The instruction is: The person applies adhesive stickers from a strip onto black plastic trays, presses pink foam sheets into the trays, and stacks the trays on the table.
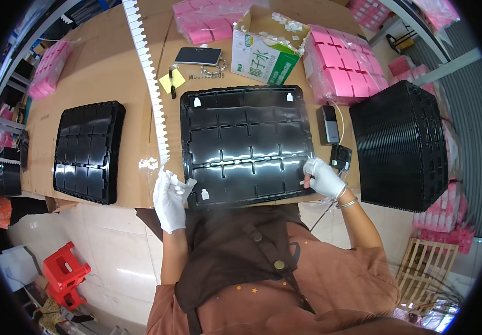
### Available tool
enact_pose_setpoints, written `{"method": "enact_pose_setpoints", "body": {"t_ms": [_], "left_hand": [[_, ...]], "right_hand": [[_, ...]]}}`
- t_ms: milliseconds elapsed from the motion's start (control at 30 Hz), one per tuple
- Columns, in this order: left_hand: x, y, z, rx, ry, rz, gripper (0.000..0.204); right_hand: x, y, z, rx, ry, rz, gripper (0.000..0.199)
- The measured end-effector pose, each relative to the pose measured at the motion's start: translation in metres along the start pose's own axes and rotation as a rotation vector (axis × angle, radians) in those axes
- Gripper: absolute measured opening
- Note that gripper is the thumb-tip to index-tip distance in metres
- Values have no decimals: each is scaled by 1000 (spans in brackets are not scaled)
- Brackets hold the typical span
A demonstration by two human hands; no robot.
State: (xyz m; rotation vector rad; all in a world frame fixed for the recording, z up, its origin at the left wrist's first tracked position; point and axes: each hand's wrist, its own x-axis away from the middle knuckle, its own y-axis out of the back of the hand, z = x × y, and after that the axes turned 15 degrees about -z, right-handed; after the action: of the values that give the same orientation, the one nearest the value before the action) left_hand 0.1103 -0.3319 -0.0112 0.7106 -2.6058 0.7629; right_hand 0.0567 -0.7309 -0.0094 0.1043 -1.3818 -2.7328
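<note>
A black plastic tray (235,134) lies in front of me, with small white stickers at its far left (197,102), far right (289,97) and near left (205,194) corners. My left hand (169,204), in a white glove, is closed on the near end of a long notched white sticker strip (147,67) that runs away across the table. A greyish flap of backing sticks out beside its fingers. At the tray's near right corner, my gloved right hand (324,178) has its fingers pinched together, a bare fingertip showing. A bit of white, seemingly a sticker, shows at those fingertips.
Stacked black trays (397,148) stand at the right, and more black trays (87,153) lie at the left. Beyond my tray are a cardboard box (266,56), pink packs (344,64), a phone (198,56) and a pen (172,84). A power bank (327,125) sits beside the tray.
</note>
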Motion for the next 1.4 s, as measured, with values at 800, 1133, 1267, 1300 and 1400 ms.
{"method": "enact_pose_setpoints", "body": {"t_ms": [800, 1133, 1267, 1300, 1400], "left_hand": [[-10, 15, -2, -130, -94, -81, 22], [-23, 18, 1, -127, -98, -68, 22], [-22, 22, 3, -122, -89, -82, 23], [-22, 22, 3, -117, -82, -84, 23], [-20, 21, 0, -114, -81, -82, 23]], "right_hand": [[-212, 2, -67, 161, -129, -248, 7], [-213, -11, -61, 257, -98, -359, 3], [-206, -17, -48, 418, 6, -479, 6], [-207, -17, -51, 374, -1, -474, 5], [-208, -10, -76, 85, -67, -410, 5]]}}
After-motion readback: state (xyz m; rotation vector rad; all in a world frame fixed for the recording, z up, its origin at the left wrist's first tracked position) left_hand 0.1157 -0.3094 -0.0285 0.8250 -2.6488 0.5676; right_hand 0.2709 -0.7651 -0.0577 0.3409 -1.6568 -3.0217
